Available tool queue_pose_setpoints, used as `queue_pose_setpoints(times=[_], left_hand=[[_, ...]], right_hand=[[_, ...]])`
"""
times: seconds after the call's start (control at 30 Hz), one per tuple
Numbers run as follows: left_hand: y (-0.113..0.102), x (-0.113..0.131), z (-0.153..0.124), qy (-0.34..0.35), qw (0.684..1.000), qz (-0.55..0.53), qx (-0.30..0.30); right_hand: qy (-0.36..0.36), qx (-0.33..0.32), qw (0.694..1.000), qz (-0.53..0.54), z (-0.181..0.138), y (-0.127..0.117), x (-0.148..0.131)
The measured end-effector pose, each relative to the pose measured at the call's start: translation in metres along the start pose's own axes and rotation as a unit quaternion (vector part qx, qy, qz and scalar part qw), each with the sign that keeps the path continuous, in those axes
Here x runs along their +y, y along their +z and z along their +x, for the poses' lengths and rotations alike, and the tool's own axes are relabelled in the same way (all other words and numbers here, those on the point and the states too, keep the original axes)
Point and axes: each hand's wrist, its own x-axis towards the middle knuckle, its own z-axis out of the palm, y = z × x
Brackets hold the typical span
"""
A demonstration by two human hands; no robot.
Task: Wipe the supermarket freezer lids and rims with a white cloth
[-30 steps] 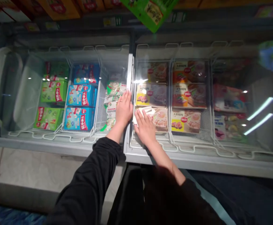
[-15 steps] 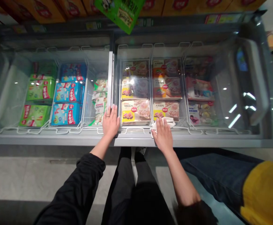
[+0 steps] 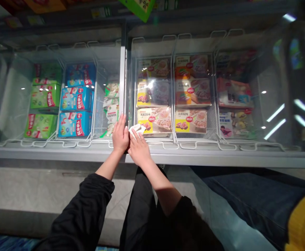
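My left hand (image 3: 120,134) lies flat with fingers stretched on the glass lid of a chest freezer (image 3: 152,155), near the middle divider (image 3: 123,76). My right hand (image 3: 139,148) is just beside it and presses a white cloth (image 3: 137,129) against the glass, fingers extended over it. Under the glass right of the hands lie yellow frozen-food boxes (image 3: 154,120). White and green bags (image 3: 112,101) lie under the left hand.
Blue boxes (image 3: 75,104) and green boxes (image 3: 44,101) fill wire baskets on the left. More packets (image 3: 233,104) sit at the right. Another person in dark jeans and yellow (image 3: 285,209) stands at the lower right. A shelf of boxes runs above.
My right hand has slid the cloth leftward along the glass, from under the second yellow box to beside my left hand. My left hand has stayed near the divider.
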Motion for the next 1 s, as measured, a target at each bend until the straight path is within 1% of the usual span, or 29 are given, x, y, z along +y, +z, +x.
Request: queue_pose_setpoints(times=[0.07, 0.1, 0.13, 0.2, 0.3, 0.37, 0.4, 0.47, 0.5, 0.6, 0.67, 0.7, 0.8, 1.0], left_hand=[[0.000, 0.000, 0.000, 0.010, 1.000, 0.006, -0.003], [0.000, 0.000, 0.000, 0.014, 1.000, 0.010, -0.005], [0.000, 0.001, 0.000, 0.018, 1.000, 0.015, -0.007], [0.001, 0.002, 0.000, 0.028, 0.999, 0.026, -0.014], [0.001, 0.003, -0.001, 0.043, 0.998, 0.040, -0.029], [0.001, 0.003, -0.001, 0.048, 0.997, 0.044, -0.034], [0.001, 0.004, -0.001, 0.048, 0.997, 0.045, -0.034], [0.001, 0.004, -0.002, 0.048, 0.997, 0.045, -0.033], [0.001, 0.004, -0.002, 0.048, 0.997, 0.045, -0.033], [0.001, 0.005, -0.001, 0.048, 0.997, 0.047, -0.034], [0.001, 0.005, -0.001, 0.046, 0.997, 0.049, -0.033], [0.001, 0.005, -0.001, 0.044, 0.997, 0.049, -0.032], [0.000, 0.005, -0.001, 0.037, 0.997, 0.049, -0.036], [0.000, 0.005, -0.001, 0.035, 0.998, 0.043, -0.030]], right_hand=[[0.014, 0.009, 1.000, -0.013, -0.018, -0.012, 0.020], [0.036, 0.012, 0.999, -0.025, -0.030, -0.020, 0.034], [0.070, 0.014, 0.997, -0.040, -0.044, -0.031, 0.049], [0.160, 0.020, 0.984, -0.076, -0.073, -0.053, 0.083], [0.289, 0.045, 0.949, -0.119, -0.106, -0.078, 0.124], [0.336, 0.067, 0.931, -0.128, -0.112, -0.082, 0.135], [0.347, 0.075, 0.927, -0.126, -0.110, -0.081, 0.135], [0.333, 0.078, 0.934, -0.106, -0.094, -0.073, 0.123], [0.308, 0.074, 0.944, -0.090, -0.081, -0.067, 0.113], [0.183, 0.055, 0.981, -0.038, -0.038, -0.049, 0.076], [0.111, 0.057, 0.992, -0.007, -0.013, -0.038, 0.056], [0.088, 0.062, 0.994, 0.005, -0.003, -0.034, 0.049], [0.063, 0.078, 0.995, 0.027, 0.012, -0.027, 0.038], [0.057, 0.076, 0.995, -0.005, 0.016, -0.030, 0.037]])
